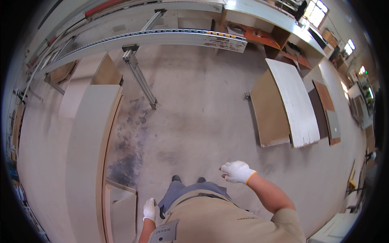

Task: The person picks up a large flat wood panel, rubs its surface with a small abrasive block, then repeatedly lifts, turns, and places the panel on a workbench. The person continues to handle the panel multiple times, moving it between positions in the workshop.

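My right hand (238, 171), in a white knit glove with a yellow cuff edge, is raised in front of me to the right. Its bare fingertips show, loosely bent with the thumb apart, and nothing is in it. Low at my left side hangs my left hand (149, 209), also gloved in white, its fingers loosely bent and nothing visible in them. Nearest to it is a small upright board piece (125, 210), apart from the hand. Beyond that stands a long stack of pale panels (87, 154).
A metal conveyor frame (150, 37) with a roller strip crosses ahead, its leg (139, 79) reaching the concrete floor (190, 109). To the right stands a stack of boards with a white top (293, 103), beside brown panels (326, 101). A workbench with shelves (259, 18) is at the back.
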A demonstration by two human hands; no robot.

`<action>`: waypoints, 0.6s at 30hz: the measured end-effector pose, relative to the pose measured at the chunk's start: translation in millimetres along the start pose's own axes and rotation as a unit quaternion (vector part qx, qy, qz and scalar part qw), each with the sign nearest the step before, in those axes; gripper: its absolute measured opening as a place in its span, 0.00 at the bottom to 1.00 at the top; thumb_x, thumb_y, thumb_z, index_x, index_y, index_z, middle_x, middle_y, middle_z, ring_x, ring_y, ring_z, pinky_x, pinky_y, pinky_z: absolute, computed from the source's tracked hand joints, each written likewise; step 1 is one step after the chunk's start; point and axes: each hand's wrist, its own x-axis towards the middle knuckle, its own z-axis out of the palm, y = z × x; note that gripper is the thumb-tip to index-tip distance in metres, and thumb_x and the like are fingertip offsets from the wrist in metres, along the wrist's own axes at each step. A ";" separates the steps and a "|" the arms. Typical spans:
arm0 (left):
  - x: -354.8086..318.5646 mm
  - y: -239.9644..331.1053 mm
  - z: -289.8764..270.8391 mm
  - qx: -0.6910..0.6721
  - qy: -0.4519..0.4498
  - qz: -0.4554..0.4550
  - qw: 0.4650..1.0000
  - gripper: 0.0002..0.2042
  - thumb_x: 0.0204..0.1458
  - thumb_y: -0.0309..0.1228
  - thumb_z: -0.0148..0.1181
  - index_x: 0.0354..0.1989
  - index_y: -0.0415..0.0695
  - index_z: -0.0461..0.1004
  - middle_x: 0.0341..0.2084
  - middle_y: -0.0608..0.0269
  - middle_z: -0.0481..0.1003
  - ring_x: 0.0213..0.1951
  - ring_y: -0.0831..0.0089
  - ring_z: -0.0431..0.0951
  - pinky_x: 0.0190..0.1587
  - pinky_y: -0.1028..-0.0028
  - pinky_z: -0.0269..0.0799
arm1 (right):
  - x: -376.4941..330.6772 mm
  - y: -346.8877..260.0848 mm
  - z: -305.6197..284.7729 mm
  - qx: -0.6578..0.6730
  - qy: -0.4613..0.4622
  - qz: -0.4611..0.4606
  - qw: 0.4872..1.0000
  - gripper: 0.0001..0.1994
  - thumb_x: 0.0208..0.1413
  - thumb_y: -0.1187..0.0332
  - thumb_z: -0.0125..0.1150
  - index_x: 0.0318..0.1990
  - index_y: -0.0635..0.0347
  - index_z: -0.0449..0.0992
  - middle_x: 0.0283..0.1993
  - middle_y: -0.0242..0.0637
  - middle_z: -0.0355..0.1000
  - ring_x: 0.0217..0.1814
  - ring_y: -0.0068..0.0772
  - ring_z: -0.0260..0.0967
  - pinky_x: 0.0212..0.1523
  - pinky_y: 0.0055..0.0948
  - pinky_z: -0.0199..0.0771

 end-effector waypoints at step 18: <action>60.2 76.8 165.8 -0.201 -0.022 -0.096 0.975 0.22 0.72 0.44 0.46 0.61 0.38 0.72 0.56 0.52 0.77 0.56 0.58 0.78 0.60 0.59 0.74 | 160.8 46.9 -185.5 -0.121 -0.047 -0.187 0.974 0.20 0.60 0.57 0.62 0.59 0.49 0.80 0.54 0.41 0.80 0.58 0.49 0.76 0.58 0.45 0.77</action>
